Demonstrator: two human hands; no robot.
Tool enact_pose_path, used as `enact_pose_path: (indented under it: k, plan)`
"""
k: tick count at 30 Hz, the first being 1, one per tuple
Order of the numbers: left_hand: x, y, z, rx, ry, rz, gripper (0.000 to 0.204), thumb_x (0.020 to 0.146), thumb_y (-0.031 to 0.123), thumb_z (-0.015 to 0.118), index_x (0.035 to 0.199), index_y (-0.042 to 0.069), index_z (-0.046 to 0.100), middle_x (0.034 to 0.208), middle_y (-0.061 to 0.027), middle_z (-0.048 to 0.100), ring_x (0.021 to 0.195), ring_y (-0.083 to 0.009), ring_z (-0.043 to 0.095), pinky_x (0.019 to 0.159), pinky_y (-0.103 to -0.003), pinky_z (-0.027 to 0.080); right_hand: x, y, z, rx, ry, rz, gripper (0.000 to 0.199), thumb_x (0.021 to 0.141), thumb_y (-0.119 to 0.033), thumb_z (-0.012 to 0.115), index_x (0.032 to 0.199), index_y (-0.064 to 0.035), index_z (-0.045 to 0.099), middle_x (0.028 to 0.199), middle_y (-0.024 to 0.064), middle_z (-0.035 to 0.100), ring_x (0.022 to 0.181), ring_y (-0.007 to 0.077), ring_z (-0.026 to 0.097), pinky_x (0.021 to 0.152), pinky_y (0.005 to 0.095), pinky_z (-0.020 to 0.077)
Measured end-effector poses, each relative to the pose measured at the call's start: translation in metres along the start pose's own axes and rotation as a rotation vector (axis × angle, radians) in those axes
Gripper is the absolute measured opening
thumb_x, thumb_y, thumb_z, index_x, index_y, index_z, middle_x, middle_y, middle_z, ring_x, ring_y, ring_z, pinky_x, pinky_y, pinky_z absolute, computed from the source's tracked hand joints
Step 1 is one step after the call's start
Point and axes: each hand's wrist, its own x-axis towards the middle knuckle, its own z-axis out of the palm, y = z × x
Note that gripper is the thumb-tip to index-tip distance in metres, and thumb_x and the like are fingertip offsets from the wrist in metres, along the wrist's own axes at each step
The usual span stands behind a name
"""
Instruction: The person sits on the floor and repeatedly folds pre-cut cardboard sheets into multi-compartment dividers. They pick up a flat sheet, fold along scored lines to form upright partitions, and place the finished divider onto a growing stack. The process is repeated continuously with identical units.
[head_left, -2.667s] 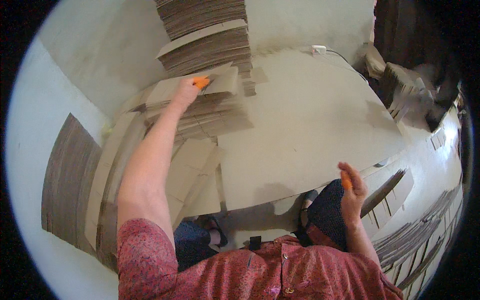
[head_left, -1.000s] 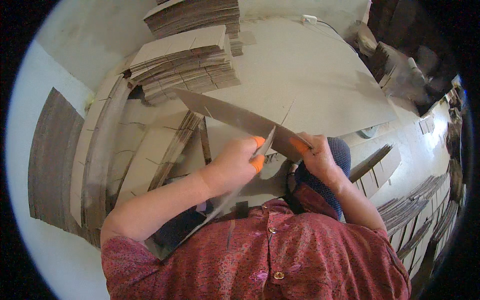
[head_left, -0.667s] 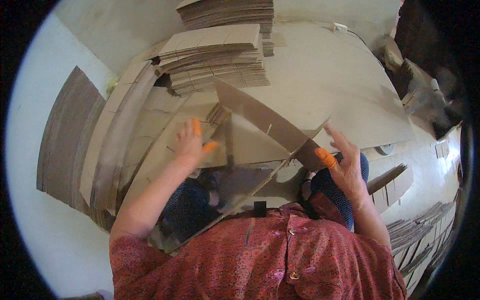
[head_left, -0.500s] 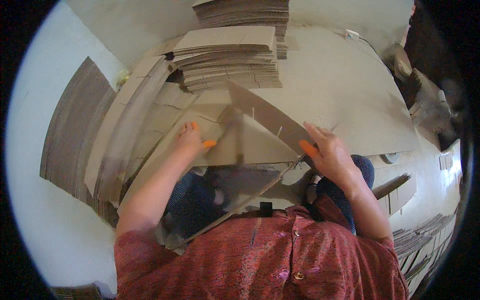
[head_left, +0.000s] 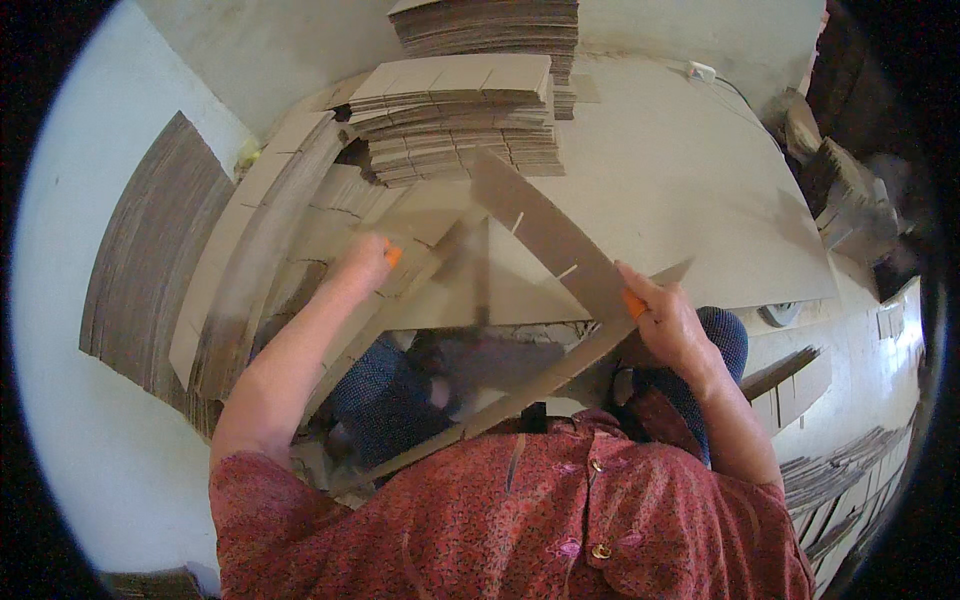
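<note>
My right hand (head_left: 670, 322), an orange cover on a finger, pinches a slotted cardboard strip (head_left: 548, 236) that slants up toward the far left. A second cardboard strip (head_left: 500, 402) crosses it by that hand and runs down to the left past my shirt. My left hand (head_left: 368, 264), also with orange on a finger, is closed at the upper edge of a third cardboard strip (head_left: 415, 258), which slants down to the near left and is partly blurred. The fingertips of the left hand are mostly hidden.
A stack of slotted cardboard pieces (head_left: 455, 115) stands at the far middle, a taller pile (head_left: 490, 30) behind it. More cardboard stacks (head_left: 160, 260) lean along the left wall. Slotted strips (head_left: 835, 480) lie at the right. A white plug with a cord (head_left: 702, 72) lies far right.
My left hand has moved slightly left and its fingers have closed. The strips at my right hand have spread apart, and that hand has shifted a little right and nearer.
</note>
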Motion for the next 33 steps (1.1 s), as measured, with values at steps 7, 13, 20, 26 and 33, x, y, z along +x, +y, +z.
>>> enact_pose_path:
  k: [7,13,20,26,33]
  plan:
    - [0.027,0.004,-0.035,-0.201,-0.046,-0.151,0.045,0.082,0.044,0.061,0.078,0.000,0.063,0.066,-0.0133,0.059,0.060,-0.0211,0.052,0.057,-0.039,0.042,0.005,-0.002,-0.005,0.014,0.130,-0.180,0.052,0.073,0.005,0.054,0.124,-0.0042,0.048,0.079,0.0191,0.060,0.066,0.0382,0.059,0.059,0.0419,0.0481]
    - [0.027,0.054,-0.043,-0.251,-0.051,0.058,0.037,0.081,0.039,0.062,0.088,0.002,0.067,0.077,-0.0090,0.064,0.068,-0.0161,0.055,0.064,-0.034,0.045,0.008,-0.015,-0.017,0.001,0.175,-0.277,0.055,0.071,0.007,0.054,0.125,-0.0041,0.046,0.076,0.0173,0.058,0.063,0.0369,0.057,0.055,0.0425,0.0467]
    - [-0.031,0.182,-0.019,-0.502,-0.283,0.503,0.026,0.083,0.024,0.063,0.086,-0.001,0.065,0.063,-0.0036,0.058,0.059,-0.0125,0.052,0.055,-0.030,0.042,0.017,-0.013,-0.011,-0.007,0.070,-0.152,0.044,0.077,0.000,0.051,0.121,-0.0042,0.049,0.073,0.0205,0.059,0.064,0.0395,0.057,0.056,0.0456,0.0455]
    - [-0.028,0.175,-0.017,-0.410,-0.191,0.393,0.034,0.083,0.030,0.065,0.097,-0.002,0.063,0.068,-0.0095,0.061,0.058,-0.0158,0.053,0.055,-0.031,0.044,0.015,-0.009,-0.026,0.020,0.047,-0.064,0.036,0.080,-0.005,0.048,0.116,-0.0050,0.053,0.075,0.0233,0.059,0.068,0.0407,0.058,0.060,0.0474,0.0459]
    - [-0.010,0.022,0.033,0.304,0.167,0.034,0.048,0.081,0.039,0.063,0.106,-0.001,0.053,0.085,-0.0211,0.061,0.081,-0.0382,0.059,0.071,-0.048,0.046,0.025,0.013,0.000,-0.254,-0.149,-0.031,0.050,0.075,-0.001,0.051,0.125,-0.0067,0.049,0.070,0.0229,0.057,0.065,0.0393,0.057,0.061,0.0435,0.0459]
